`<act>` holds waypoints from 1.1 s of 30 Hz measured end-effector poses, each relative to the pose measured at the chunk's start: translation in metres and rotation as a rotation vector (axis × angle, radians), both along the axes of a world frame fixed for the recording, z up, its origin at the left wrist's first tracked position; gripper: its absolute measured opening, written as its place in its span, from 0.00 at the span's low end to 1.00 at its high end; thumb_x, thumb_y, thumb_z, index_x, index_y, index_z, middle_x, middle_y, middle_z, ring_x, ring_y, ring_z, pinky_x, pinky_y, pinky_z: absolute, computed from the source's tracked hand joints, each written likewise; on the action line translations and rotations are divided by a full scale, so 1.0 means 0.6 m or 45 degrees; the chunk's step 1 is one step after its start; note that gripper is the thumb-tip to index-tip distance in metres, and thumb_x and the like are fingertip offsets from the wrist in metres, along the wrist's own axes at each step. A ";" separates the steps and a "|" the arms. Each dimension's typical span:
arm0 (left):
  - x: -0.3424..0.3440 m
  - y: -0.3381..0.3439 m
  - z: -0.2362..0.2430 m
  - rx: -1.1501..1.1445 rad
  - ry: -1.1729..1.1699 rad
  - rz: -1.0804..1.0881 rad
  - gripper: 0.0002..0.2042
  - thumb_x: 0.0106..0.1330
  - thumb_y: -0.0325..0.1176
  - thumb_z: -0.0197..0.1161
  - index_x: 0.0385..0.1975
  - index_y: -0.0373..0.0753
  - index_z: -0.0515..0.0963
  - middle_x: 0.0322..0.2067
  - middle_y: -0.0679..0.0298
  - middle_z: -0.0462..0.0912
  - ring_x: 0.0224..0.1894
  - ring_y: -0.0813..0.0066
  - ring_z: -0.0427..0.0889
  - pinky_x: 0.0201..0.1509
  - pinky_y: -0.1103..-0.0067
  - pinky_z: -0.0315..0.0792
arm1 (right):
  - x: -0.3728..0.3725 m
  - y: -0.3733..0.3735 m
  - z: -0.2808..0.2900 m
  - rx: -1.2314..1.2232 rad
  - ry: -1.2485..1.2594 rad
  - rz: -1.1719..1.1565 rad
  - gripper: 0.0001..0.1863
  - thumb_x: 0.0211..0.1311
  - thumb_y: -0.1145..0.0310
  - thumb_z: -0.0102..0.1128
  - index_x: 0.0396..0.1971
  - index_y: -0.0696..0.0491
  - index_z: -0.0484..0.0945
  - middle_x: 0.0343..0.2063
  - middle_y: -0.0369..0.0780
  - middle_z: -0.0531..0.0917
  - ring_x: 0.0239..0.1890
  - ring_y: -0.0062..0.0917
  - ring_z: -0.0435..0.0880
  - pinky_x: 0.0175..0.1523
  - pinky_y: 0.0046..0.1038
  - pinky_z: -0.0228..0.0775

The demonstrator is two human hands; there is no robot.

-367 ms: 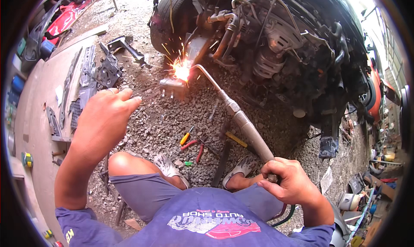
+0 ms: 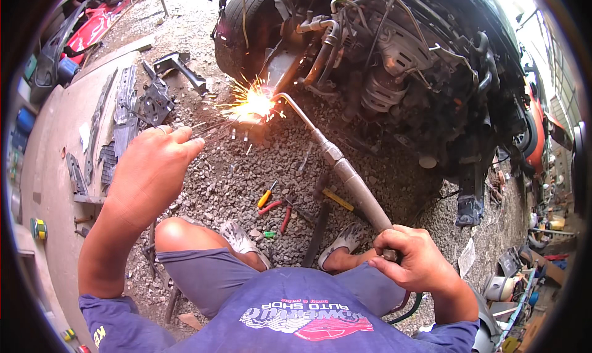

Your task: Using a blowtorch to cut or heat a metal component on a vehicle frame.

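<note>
**Gravel underfoot, bright sparks beneath a stripped car front**

Our right hand (image 2: 410, 257) wraps around the butt of a long metal torch (image 2: 354, 183), fingers curled over it; we judge that gripping so far back keeps bare skin away from the heat and leaves the bent tip easy to aim. Our left hand (image 2: 151, 171) is raised, thumb and fingers pinched on what looks like a thin dark rod (image 2: 214, 128) pointing toward the glare, though it is too fine for us to be certain. Coming in from the side probably spares that arm some of the spray.

We see the torch slant up and leftward above the gravel (image 2: 222, 189), its grey-brown barrel dull and worn, with a collar and a slimmer neck curving to a tip right beside the orange-white sparks (image 2: 251, 104). Brightness hides the metal there.

Between our shoes (image 2: 243, 239) and the sparks lie a yellow-handled screwdriver (image 2: 265, 197) and red-handled pliers (image 2: 285, 220). Farther out stands the car front (image 2: 401, 63), bare pipes and shields exposed, a wheel (image 2: 237, 48) at its left. Dark loose parts (image 2: 125, 103) rest on a flat board (image 2: 55, 143) to our left.
</note>
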State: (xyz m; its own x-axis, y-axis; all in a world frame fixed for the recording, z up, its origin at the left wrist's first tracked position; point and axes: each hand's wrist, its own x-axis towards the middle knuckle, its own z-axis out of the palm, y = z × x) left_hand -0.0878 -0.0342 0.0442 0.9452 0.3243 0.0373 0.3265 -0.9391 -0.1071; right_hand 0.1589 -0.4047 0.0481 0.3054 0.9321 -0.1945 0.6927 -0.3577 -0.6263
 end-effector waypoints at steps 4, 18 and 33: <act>-0.004 -0.001 0.004 0.020 -0.033 0.011 0.15 0.68 0.26 0.63 0.53 0.37 0.89 0.50 0.54 0.89 0.51 0.52 0.87 0.59 0.60 0.79 | -0.001 -0.001 0.000 0.009 -0.004 0.001 0.12 0.61 0.69 0.82 0.37 0.54 0.86 0.29 0.42 0.85 0.29 0.35 0.88 0.35 0.34 0.79; 0.006 -0.003 -0.010 0.052 -0.020 -0.030 0.12 0.67 0.25 0.63 0.47 0.38 0.88 0.46 0.55 0.88 0.52 0.54 0.88 0.60 0.62 0.81 | -0.002 -0.002 0.001 0.013 -0.003 -0.003 0.12 0.61 0.68 0.82 0.38 0.55 0.86 0.29 0.41 0.85 0.29 0.36 0.88 0.35 0.34 0.78; -0.036 -0.008 0.053 0.095 -0.345 0.058 0.15 0.70 0.23 0.64 0.55 0.37 0.89 0.56 0.49 0.90 0.53 0.45 0.88 0.63 0.58 0.80 | 0.013 -0.038 0.055 0.174 0.002 -0.078 0.11 0.60 0.67 0.83 0.34 0.53 0.86 0.31 0.42 0.86 0.33 0.34 0.91 0.39 0.32 0.83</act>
State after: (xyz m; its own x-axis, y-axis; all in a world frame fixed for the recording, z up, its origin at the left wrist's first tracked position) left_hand -0.1093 -0.0390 0.0758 0.8821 0.3529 0.3120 0.3941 -0.9157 -0.0785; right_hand 0.1668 -0.4276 0.0808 0.3624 0.9295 -0.0678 0.6710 -0.3107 -0.6732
